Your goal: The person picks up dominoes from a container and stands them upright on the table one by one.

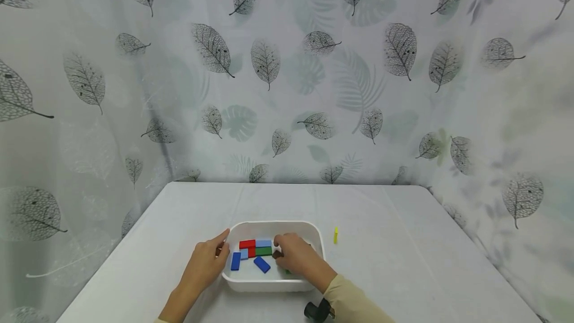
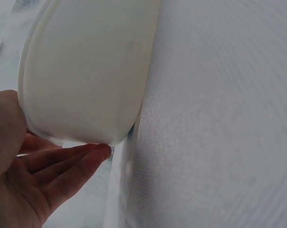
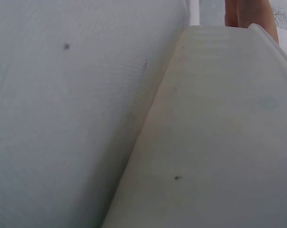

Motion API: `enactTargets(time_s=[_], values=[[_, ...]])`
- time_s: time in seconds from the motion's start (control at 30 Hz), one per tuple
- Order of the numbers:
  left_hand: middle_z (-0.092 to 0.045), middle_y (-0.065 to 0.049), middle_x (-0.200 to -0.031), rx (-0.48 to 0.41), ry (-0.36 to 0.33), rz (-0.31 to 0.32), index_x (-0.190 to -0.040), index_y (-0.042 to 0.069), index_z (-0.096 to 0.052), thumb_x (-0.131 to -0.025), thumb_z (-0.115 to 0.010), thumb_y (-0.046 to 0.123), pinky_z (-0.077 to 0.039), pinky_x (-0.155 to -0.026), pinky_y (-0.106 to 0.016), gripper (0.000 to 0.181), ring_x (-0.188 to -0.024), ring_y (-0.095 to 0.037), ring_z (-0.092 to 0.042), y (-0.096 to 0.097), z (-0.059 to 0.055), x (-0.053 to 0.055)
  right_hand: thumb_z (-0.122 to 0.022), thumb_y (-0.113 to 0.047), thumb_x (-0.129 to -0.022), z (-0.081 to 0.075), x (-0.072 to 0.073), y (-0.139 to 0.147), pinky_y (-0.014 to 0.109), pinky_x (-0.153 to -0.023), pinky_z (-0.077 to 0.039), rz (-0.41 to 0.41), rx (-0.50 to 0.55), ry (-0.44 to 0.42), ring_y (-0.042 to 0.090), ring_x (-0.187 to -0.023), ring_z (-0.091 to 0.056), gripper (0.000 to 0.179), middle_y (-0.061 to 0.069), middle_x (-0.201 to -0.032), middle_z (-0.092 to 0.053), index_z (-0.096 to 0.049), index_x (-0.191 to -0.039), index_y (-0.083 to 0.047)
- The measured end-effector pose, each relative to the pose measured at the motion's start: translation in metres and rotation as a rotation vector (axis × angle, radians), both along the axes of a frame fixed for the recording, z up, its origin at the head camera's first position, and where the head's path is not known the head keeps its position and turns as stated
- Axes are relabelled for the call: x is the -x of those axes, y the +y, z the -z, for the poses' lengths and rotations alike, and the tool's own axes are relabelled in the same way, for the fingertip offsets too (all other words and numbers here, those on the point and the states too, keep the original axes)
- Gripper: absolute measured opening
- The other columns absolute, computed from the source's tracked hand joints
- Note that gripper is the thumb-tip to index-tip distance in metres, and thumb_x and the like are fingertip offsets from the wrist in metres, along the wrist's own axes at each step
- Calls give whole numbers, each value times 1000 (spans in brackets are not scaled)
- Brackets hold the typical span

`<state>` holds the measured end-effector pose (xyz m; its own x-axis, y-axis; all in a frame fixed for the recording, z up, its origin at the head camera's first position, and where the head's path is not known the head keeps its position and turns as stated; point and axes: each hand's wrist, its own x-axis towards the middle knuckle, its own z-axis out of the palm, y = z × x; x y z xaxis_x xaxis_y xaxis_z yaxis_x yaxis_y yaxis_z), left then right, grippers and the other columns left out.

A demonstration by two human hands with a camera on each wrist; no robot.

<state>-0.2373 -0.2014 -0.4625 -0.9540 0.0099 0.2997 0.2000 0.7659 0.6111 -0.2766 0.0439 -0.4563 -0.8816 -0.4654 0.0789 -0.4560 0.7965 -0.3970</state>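
A white plastic tray (image 1: 269, 286) stands on the table with small coloured blocks inside. My left hand (image 1: 207, 262) grips its left side, fingertips against the outer wall, as the left wrist view shows close up. Over the right half of the tray, my right hand (image 1: 296, 255) reaches in and pinches a dark brown block (image 1: 278, 254). Left of it, a red block (image 1: 247, 244), a light blue block (image 1: 263, 243) and a green block (image 1: 263, 251) lie grouped together. Two dark blue blocks (image 1: 262, 264) lie apart, nearer the front. The right hand partly covers another green piece (image 1: 288, 271).
A narrow yellow block (image 1: 336, 235) is on the white table (image 1: 403, 253), just right of the tray. Leaf-patterned curtains (image 1: 287, 88) surround the table's back and sides. A black device (image 1: 318, 310) sits at the right wrist.
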Motion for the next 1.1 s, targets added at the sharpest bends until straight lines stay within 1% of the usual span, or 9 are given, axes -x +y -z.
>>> enactTargets(time_s=[0.17,0.27,0.4,0.53,0.67,0.8,0.9,1.1], values=[[-75,-17,-106,1,-2,-3,-139,-5,-62,-99,-62,8,-63,-75,-36,43,-81,-18,-68,0,2,1,-87,-8,-83,0,-2,0,27,-72,-54,-8,-18,32,10,-76,-53,33,-1,-87,-64,-74,-113,-5],[-75,-17,-105,-1,-4,-4,-139,-5,-62,-99,-62,8,-63,-75,-36,43,-81,-18,-68,1,2,1,-87,-10,-82,1,-3,0,26,-72,-54,-11,-23,52,10,-76,-52,30,-2,-86,-63,-75,-109,-7],[-75,-17,-106,0,-6,2,-139,-6,-62,-99,-63,8,-63,-75,-37,43,-82,-18,-68,1,1,0,-87,-12,-83,3,-3,0,24,-71,-53,-9,-18,54,10,-75,-51,25,-4,-83,-59,-74,-104,-10],[-74,-18,-107,1,-10,5,-140,-6,-61,-99,-62,8,-63,-77,-39,43,-83,-19,-69,0,-1,0,-86,-14,-84,4,-3,-1,24,-72,-55,-3,-19,58,10,-76,-52,25,-4,-83,-59,-71,-103,-13],[-74,-19,-108,2,-9,8,-140,-6,-61,-99,-62,8,-63,-77,-39,43,-84,-20,-70,0,-1,0,-86,-14,-84,4,-3,-1,24,-72,-55,7,-18,55,10,-77,-53,25,-4,-84,-60,-70,-103,-12],[-74,-19,-107,0,-12,3,-140,-6,-61,-99,-62,8,-63,-77,-39,43,-83,-20,-69,0,0,0,-85,-13,-84,4,-3,-1,24,-71,-54,12,-4,41,10,-76,-51,22,-6,-82,-57,-69,-100,-11],[-74,-19,-108,-1,-11,-4,-140,-5,-62,-99,-63,7,-63,-78,-40,43,-84,-20,-70,0,1,0,-84,-12,-86,3,-3,0,23,-70,-52,-4,6,51,9,-76,-51,19,-7,-81,-56,-68,-98,-12],[-75,-19,-107,-5,-3,-7,-139,-5,-62,-98,-63,8,-63,-77,-39,43,-83,-20,-70,0,0,1,-82,-12,-88,0,-3,2,23,-69,-50,-25,27,77,9,-76,-50,18,-8,-81,-55,-68,-101,-12]])
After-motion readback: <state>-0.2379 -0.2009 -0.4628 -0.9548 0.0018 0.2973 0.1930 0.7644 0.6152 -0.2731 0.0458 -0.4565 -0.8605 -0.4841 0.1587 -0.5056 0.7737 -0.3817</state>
